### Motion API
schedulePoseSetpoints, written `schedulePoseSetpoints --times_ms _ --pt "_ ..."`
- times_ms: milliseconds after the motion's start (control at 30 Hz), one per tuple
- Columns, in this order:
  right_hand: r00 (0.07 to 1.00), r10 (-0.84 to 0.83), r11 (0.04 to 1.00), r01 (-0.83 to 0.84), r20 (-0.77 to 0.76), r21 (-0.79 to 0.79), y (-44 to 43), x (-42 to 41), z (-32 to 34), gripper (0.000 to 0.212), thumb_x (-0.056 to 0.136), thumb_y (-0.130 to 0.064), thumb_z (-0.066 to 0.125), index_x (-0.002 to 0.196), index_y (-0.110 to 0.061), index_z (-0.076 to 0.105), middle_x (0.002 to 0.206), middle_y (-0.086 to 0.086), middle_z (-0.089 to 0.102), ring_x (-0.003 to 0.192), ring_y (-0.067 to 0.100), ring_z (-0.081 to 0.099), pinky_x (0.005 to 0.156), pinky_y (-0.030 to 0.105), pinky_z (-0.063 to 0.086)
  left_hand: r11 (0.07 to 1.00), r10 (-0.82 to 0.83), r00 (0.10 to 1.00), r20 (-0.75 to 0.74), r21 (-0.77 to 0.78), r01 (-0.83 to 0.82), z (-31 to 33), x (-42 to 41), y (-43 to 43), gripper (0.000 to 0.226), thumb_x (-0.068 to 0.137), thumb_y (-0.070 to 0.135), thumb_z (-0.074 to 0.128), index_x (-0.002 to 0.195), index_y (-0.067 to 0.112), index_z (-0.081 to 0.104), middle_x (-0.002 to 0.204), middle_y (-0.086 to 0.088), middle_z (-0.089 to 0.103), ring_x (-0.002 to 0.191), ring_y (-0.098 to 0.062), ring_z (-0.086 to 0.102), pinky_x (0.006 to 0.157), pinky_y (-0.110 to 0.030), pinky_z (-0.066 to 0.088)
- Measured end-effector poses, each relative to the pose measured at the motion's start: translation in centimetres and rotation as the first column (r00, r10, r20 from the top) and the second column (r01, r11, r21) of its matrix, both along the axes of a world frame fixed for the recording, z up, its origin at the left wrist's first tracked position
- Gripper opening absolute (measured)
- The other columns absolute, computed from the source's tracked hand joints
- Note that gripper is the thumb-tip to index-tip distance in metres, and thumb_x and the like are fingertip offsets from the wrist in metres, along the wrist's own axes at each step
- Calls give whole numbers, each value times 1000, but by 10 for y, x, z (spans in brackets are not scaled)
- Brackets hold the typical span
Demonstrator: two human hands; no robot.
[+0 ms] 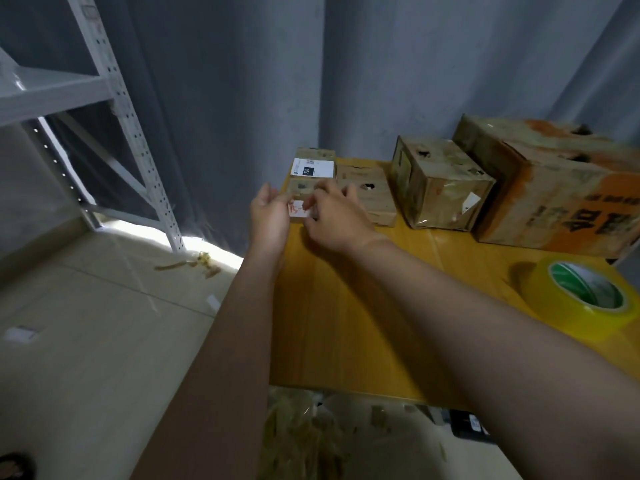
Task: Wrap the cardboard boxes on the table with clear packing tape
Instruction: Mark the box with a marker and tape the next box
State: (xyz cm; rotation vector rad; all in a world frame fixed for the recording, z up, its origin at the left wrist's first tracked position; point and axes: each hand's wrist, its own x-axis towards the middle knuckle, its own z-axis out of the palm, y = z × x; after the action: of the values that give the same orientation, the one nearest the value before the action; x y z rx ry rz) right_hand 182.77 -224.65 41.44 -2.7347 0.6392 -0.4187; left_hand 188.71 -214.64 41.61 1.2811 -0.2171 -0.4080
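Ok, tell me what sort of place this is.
Likely a small storeroom or packing corner: a perforated white metal rack stands by grey curtains, worn cardboard boxes line a yellow table, and a roll of packing tape lies ready.

White perforated metal shelving rack (138,140) stands at left, before a grey curtain (242,81) that fills the background. The pale tiled floor (86,358) bears a crumpled yellowish-brown scrap (202,263) near the rack's foot, two white paper scraps (21,333), and brownish litter (304,438) at bottom centre.
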Motion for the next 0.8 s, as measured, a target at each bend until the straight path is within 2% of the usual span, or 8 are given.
schedulePoseSetpoints --times_ms 67,100,167,267,367,433,567,800 --pt "999 -24 1000 23 -37 -9 -5 8 -2 39 98 -36 56 135 -23 55 153 -1 38 135 33 32 113 51 37 1000 -12 1000 -14 1 12 4 0 -4 51 105 9 52 153 20 42 105 6 67 82 -1 67 79 -25 58" --pt "997 -26 1000 25 -75 -19 -7 12 -3 43 97 -37 57 138 -23 53 156 -1 36 137 33 31 113 50 35 1000 -26 1000 -14 0 26 6 -1 -5 58 105 11 53 159 19 34 113 5 66 86 -1 66 84 -25 56" --pt "995 -83 994 78 -55 -80 -11 16 -4 42 97 -38 56 136 -20 54 155 2 40 136 33 33 108 47 33 998 -53 999 -6 22 53 9 -5 -8 45 104 10 55 147 23 48 115 6 65 88 0 65 94 -30 54" --pt "939 -309 939 326 148 -110 -24 11 -3 40 99 -37 51 132 -14 53 144 10 51 131 32 40 104 45 35 992 -84 996 1 96 84 6 -8 -12 25 104 12 55 99 36 55 92 15 63 76 4 61 80 -31 50" --pt "913 -398 917 399 -89 -7 -42 4 -8 57 103 -45 42 151 -14 39 161 11 37 151 35 25 123 57 17 987 -92 996 -14 135 93 -1 -5 -15 20 103 17 58 115 32 62 102 9 68 87 -2 61 82 -31 54" --pt "897 -360 923 382 -256 43 -46 -3 -12 66 105 -51 34 161 -17 25 171 7 20 158 36 7 124 63 5 982 -57 998 -24 179 61 -3 -8 -18 32 102 18 60 133 24 59 114 3 66 94 -7 59 92 -39 57" --pt "913 -269 941 317 -307 118 -30 -24 -4 70 105 -52 38 163 -18 20 172 3 15 156 35 4 123 60 19 949 -52 997 55 312 32 -6 -23 -16 43 97 14 63 138 22 53 128 -7 64 108 -24 65 97 -43 58" --pt "933 -229 966 253 -277 54 17 -101 17 48 96 -40 55 139 -21 57 148 2 49 146 32 25 111 53 39 858 -196 972 131 502 105 0 -77 9 44 96 13 56 139 19 53 93 -5 65 71 -19 58 64 -33 49"
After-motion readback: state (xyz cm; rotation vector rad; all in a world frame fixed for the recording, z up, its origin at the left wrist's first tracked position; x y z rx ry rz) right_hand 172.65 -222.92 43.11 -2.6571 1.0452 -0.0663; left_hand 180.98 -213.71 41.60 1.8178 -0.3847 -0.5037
